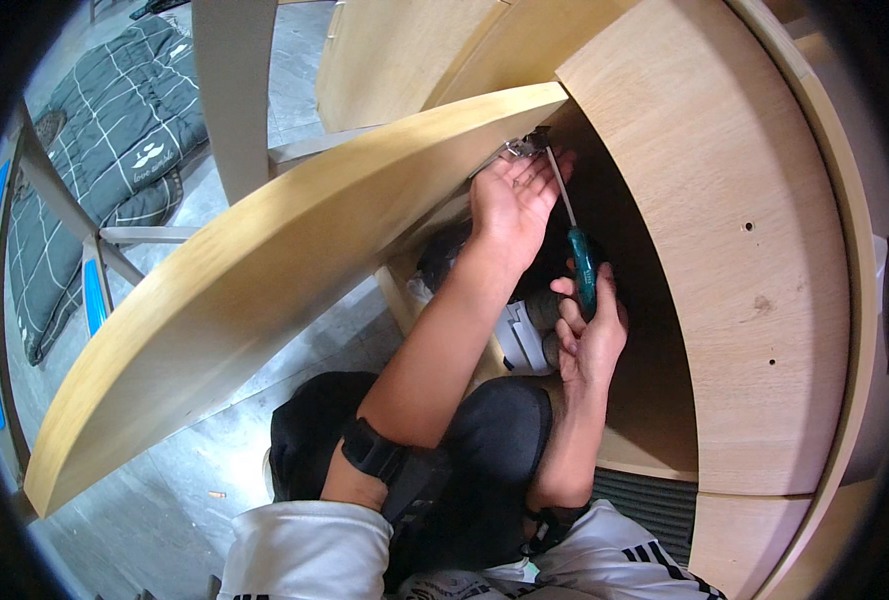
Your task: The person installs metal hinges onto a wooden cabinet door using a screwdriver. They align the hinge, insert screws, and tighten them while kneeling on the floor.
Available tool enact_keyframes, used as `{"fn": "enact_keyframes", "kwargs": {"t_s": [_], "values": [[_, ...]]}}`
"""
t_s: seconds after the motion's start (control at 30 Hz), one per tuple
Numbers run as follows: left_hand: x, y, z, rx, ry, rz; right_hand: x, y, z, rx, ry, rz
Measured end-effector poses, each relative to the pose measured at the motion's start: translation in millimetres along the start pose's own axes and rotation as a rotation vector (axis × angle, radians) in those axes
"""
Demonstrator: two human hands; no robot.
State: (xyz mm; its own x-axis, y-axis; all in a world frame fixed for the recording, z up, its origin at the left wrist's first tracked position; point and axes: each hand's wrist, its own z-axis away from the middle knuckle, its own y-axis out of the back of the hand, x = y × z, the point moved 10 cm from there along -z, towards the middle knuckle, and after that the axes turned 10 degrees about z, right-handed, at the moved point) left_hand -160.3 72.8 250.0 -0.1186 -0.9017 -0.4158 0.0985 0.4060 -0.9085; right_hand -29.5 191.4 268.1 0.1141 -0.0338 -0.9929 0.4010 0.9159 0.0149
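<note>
A wooden cabinet door (295, 230) stands swung out on the left, joined near its far end to the cabinet by a metal hinge (527, 145). Just beneath that hinge is my left hand (513, 205), palm turned up and fingers stretched out under the metal. Whether the fingertips touch it I cannot tell. My right hand (597, 335) grips the teal handle of a screwdriver (583, 268). The long shaft points up and away, with its tip at the hinge. Any screw at the tip is too small to make out.
The cabinet's wooden top (725, 190) curves along the right, with small holes in it. To the left, a chair frame (235, 100) and a dark checked cushion (115, 130) are on the grey floor (195, 480). Another wooden panel (405, 60) stands behind the door.
</note>
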Motion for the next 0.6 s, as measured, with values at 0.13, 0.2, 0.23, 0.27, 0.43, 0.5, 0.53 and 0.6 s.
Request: {"fn": "enact_keyframes", "kwargs": {"t_s": [0.13,0.2,0.23,0.27,0.43,0.5,0.53,0.6], "values": [[0,-1,0,0.0,0.0,-0.001,-9,3,-4,0.086,0.172,0.045],[1,-1,1,0.001,-0.018,-0.032,-18,9,-1,0.193,0.323,0.101],[1,-1,2,0.002,-0.021,-0.031,-17,8,-1,0.195,0.323,0.14],[1,-1,2,0.003,-0.019,-0.036,-14,4,-2,0.127,0.3,0.087],[1,-1,1,0.013,-0.005,-0.032,6,-3,-3,-0.082,-0.023,0.034],[2,-1,2,0.009,-0.016,-0.042,3,-5,-2,-0.095,0.001,0.049],[1,-1,2,0.009,-0.016,-0.038,2,-10,-1,-0.123,0.032,0.039],[0,-1,2,0.018,-0.01,-0.021,-2,0,-2,0.035,0.119,0.066]]}}
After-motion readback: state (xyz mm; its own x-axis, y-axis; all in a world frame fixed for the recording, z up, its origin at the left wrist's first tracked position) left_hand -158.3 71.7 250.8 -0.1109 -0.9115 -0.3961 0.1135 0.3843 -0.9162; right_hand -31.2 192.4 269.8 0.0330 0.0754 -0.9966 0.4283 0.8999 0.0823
